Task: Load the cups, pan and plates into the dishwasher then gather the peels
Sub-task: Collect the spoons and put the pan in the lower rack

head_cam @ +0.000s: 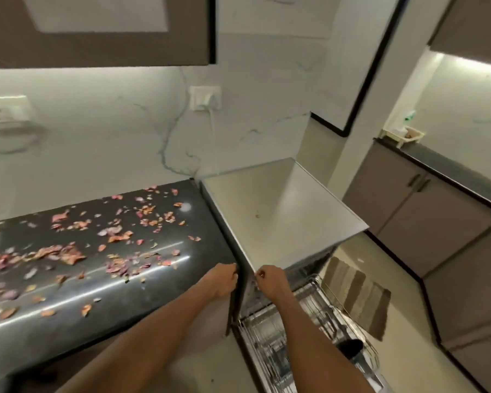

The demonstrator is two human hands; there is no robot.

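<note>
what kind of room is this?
Most likely a home kitchen: a dark polished stone countertop strewn with pinkish dry peels, an open steel dishwasher with its wire rack pulled out, and brown cabinets.

Striped mat [357, 296] on floor; wall socket [205, 97]; tray [403, 134] on far counter [448, 168].

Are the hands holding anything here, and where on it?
Neither hand clearly holds anything. The left hand is curled at the countertop edge; the right hand is curled at the dishwasher top's front corner.
</note>
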